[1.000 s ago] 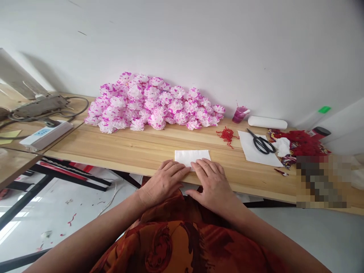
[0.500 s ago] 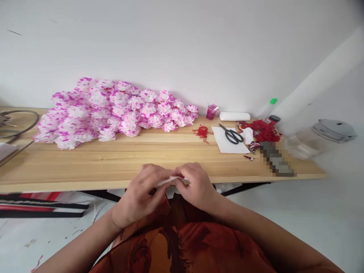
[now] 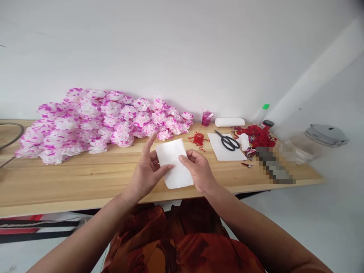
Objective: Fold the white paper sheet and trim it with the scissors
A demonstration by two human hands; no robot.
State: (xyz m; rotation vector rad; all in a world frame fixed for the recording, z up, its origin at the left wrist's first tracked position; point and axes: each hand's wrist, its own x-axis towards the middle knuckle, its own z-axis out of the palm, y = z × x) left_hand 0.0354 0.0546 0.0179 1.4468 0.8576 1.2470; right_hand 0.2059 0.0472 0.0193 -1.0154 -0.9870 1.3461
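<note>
A white rectangular piece of tissue paper (image 3: 176, 172) is held up over the front edge of the wooden table (image 3: 93, 185), its flat face towards me. My left hand (image 3: 146, 168) grips its left side, thumb across the front and index finger raised; the other fingers are partly hidden behind it. On the right edge, my right hand (image 3: 199, 170) pinches the paper with its thumb in front and fingers behind. Beyond the hands lie a small tangle of red yarn (image 3: 198, 140) and black-handled scissors (image 3: 229, 142), resting on a white sheet (image 3: 220, 153).
A large heap of white paper flowers with magenta tips (image 3: 108, 123) runs along the wall at left. At the back are a cup of magenta liquid (image 3: 207, 118) and a white roll (image 3: 229, 122). A red yarn pile (image 3: 257, 137) lies right, near a lidded clear container (image 3: 304, 148).
Both hands have risen and moved forward over the table's edge. The paper, seen almost edge-on before, now shows its broad face. My left index finger has lifted, and the view has shifted slightly.
</note>
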